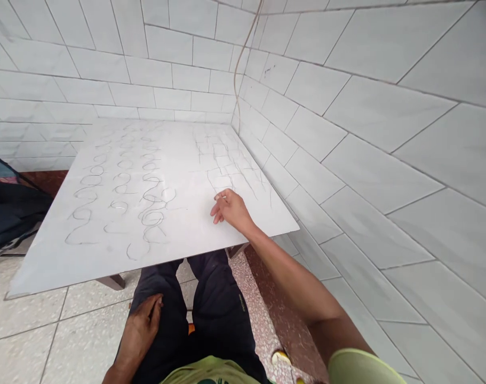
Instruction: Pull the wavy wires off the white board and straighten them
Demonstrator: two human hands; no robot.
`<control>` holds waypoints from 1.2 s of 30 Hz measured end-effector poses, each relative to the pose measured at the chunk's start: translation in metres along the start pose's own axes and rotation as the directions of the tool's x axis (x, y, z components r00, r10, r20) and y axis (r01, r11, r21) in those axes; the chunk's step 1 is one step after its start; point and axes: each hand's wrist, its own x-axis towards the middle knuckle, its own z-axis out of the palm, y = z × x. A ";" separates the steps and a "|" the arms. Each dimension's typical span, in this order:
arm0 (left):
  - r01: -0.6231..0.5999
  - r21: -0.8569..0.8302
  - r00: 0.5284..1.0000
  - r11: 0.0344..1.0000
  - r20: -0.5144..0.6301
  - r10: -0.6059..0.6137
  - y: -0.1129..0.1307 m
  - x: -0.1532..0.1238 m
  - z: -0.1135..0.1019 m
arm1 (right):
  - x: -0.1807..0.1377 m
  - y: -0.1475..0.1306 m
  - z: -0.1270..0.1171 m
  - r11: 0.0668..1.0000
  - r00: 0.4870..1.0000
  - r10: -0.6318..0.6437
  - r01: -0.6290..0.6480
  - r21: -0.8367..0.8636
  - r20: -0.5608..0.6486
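A white board or sheet (pixel 182 234) covers the low table in front of me. Thin dark curly lines run in columns over its left half, and straight crossing lines mark the right half. Over the near right part of the board is my right hand (pixel 231 209), its thumb and forefinger drawn together beside the crossing lines. Whatever may be in that pinch is too small to make out. My left hand (pixel 144 318) lies on my left thigh, its fingers curled in and nothing seen in them.
Tiled walls (pixel 363 138) meet behind and to the right of the table. A cable (pixel 236 69) hangs down the corner. At the far left stands a dark bag (pixel 14 208). Table legs (pixel 111 281) show under the near edge, close to my knees.
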 end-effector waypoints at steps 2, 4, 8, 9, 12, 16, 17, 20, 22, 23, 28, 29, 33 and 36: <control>-0.030 0.059 0.999 0.998 -0.022 0.031 -0.002 -0.001 0.005 | 0.032 -0.009 -0.003 0.998 0.999 0.052 -0.051 -0.042 0.004; -0.060 0.107 0.997 0.992 -0.035 0.064 -0.001 0.000 0.009 | 0.064 -0.016 -0.003 0.991 0.995 0.101 -0.099 -0.089 0.017; -0.075 0.141 0.996 0.987 -0.044 0.082 -0.002 -0.001 0.013 | 0.119 -0.024 0.002 0.979 0.986 0.165 -0.160 -0.126 0.029; -0.069 0.136 0.996 0.988 -0.039 0.075 -0.003 -0.001 0.014 | 0.131 -0.026 0.005 0.975 0.983 0.180 -0.175 -0.137 0.027; -0.046 0.118 0.998 0.992 -0.027 0.049 -0.005 -0.004 0.016 | 0.163 -0.029 0.012 0.960 0.974 0.225 -0.221 -0.173 0.004; -0.033 0.100 0.999 0.994 -0.033 0.036 -0.007 -0.006 0.018 | 0.191 -0.033 0.015 0.932 0.962 0.269 -0.269 -0.241 -0.034; -0.032 0.098 0.999 0.995 -0.034 0.035 -0.007 -0.006 0.019 | 0.196 -0.033 0.016 0.924 0.960 0.276 -0.277 -0.263 -0.042; -0.037 0.096 0.998 0.995 -0.037 0.041 -0.009 -0.005 0.019 | 0.203 -0.033 0.015 0.899 0.956 0.288 -0.292 -0.326 -0.062; -0.035 0.095 0.999 0.995 -0.032 0.039 -0.008 -0.004 0.019 | 0.202 -0.033 0.014 0.882 0.954 0.293 -0.298 -0.364 -0.071; -0.028 0.093 0.999 0.995 -0.026 0.031 -0.008 -0.003 0.018 | 0.200 -0.032 0.012 0.874 0.953 0.293 -0.298 -0.383 -0.073; 0.011 0.073 1.000 0.997 0.016 -0.012 -0.001 -0.003 0.015 | 0.181 -0.031 0.003 0.832 0.969 0.230 -0.242 -0.499 -0.087; 0.019 0.070 1.000 0.997 0.020 -0.020 0.000 -0.003 0.015 | 0.175 -0.032 0.002 0.827 0.977 0.201 -0.212 -0.521 -0.078; 0.032 0.064 0.999 0.997 0.028 -0.034 0.004 -0.005 0.015 | 0.149 -0.036 0.015 0.832 0.995 0.073 -0.023 -0.554 0.069; 0.030 0.064 0.999 0.998 0.034 -0.032 0.005 -0.004 0.015 | 0.132 -0.040 0.044 0.829 0.983 0.037 0.071 -0.554 0.182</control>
